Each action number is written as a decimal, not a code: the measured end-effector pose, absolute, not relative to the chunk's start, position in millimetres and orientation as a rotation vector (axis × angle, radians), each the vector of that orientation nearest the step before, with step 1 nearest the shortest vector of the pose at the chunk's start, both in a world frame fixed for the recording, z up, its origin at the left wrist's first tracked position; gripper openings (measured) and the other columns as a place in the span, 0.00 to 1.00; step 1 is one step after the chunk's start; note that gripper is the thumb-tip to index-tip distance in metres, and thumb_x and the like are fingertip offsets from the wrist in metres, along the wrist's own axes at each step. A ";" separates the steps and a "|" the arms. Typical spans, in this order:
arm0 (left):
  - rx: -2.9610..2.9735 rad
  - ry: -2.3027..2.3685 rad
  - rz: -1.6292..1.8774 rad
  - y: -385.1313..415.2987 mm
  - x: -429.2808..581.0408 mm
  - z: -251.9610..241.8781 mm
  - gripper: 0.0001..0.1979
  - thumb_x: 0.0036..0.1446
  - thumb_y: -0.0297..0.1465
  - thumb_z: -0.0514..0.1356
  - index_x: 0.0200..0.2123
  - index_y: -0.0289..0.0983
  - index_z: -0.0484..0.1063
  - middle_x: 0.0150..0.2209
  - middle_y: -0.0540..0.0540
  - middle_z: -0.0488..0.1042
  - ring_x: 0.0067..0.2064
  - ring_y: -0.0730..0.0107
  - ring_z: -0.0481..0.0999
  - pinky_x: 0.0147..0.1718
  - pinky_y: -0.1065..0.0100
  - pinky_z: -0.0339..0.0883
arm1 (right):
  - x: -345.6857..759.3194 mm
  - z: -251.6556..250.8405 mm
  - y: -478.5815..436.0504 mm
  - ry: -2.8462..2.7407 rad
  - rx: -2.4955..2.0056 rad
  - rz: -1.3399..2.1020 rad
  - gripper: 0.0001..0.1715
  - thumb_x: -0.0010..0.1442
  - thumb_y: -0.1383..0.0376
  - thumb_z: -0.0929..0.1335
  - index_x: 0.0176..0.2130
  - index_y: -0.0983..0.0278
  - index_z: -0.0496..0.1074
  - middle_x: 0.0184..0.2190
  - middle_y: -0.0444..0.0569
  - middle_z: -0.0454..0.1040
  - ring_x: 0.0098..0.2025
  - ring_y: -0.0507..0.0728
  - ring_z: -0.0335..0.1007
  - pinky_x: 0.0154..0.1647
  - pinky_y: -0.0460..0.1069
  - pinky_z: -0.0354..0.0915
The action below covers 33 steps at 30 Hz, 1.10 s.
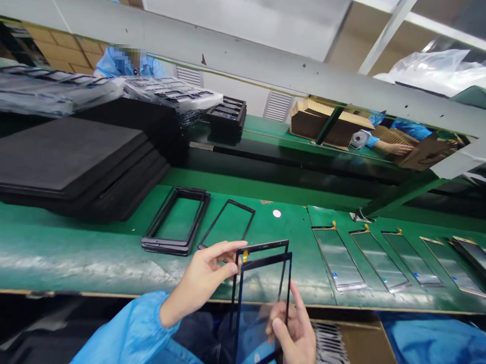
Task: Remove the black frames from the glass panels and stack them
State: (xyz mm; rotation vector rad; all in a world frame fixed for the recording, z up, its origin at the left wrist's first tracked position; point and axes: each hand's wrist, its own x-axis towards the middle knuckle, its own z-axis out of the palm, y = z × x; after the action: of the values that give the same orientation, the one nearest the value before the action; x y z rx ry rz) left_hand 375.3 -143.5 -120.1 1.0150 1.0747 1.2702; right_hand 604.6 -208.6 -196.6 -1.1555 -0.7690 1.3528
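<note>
My left hand (207, 274) pinches the upper left corner of a black rectangular frame (264, 247) between thumb and fingers. In front of that frame, my right hand (295, 334) grips a clear touch panel (258, 290) with a black border by its lower right side. Through the glass, some of my right fingers show behind it. A small yellow tab (245, 255) sits near the panel's upper left corner. The two pieces overlap, tilted upright above the bench's front edge; whether they touch, I cannot tell.
On the green bench (289, 232) lie a stack of black frames (175, 222), a single frame (229, 224) and several clear panels (338, 258) at right. Stacked black trays (67, 153) stand at left. Across the bench, a co-worker's hand (393, 148) touches a cardboard box (419, 149).
</note>
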 end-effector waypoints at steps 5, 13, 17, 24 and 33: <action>1.001 1.054 1.285 -144.9 375.1 -121.4 0.19 0.56 0.30 0.72 0.52 0.43 0.85 0.37 0.45 0.82 0.35 0.67 0.79 0.34 0.70 0.76 | 605.2 -192.8 -211.7 -0.786 -1.172 1.340 0.49 0.58 0.53 0.78 0.71 0.54 0.60 0.29 0.40 0.77 0.24 0.52 0.71 0.22 0.46 0.67; 1.024 1.087 1.268 -148.2 373.3 -122.9 0.18 0.57 0.30 0.71 0.51 0.46 0.85 0.39 0.45 0.81 0.38 0.66 0.78 0.35 0.71 0.75 | 604.2 -194.0 -214.7 -0.801 -1.164 1.377 0.47 0.57 0.52 0.78 0.69 0.51 0.63 0.30 0.40 0.77 0.24 0.53 0.71 0.21 0.47 0.67; 1.040 1.099 1.268 -148.8 374.1 -122.0 0.18 0.57 0.31 0.71 0.52 0.46 0.85 0.40 0.45 0.80 0.39 0.65 0.78 0.35 0.71 0.76 | 604.1 -193.0 -214.4 -0.806 -1.156 1.404 0.47 0.58 0.53 0.78 0.69 0.52 0.62 0.30 0.40 0.77 0.24 0.53 0.71 0.21 0.46 0.67; 1.025 1.101 1.271 -149.3 374.6 -124.5 0.18 0.57 0.30 0.70 0.52 0.45 0.85 0.39 0.45 0.79 0.39 0.65 0.78 0.34 0.70 0.77 | 603.2 -187.1 -213.6 -0.771 -1.159 1.422 0.49 0.56 0.53 0.79 0.69 0.56 0.62 0.29 0.41 0.77 0.24 0.53 0.71 0.20 0.46 0.65; 0.972 1.085 1.289 -149.0 373.5 -124.0 0.19 0.56 0.29 0.71 0.52 0.43 0.85 0.36 0.45 0.82 0.35 0.66 0.79 0.33 0.70 0.76 | 606.8 -180.1 -214.7 -0.811 -1.244 1.364 0.46 0.58 0.52 0.78 0.69 0.53 0.63 0.32 0.43 0.79 0.25 0.53 0.71 0.22 0.48 0.67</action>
State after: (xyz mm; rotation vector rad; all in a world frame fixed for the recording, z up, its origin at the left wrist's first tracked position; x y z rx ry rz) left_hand 373.5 -149.0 -124.0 0.9717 1.0850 1.2890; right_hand 606.8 -214.7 -180.1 -1.2439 -0.8115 1.3642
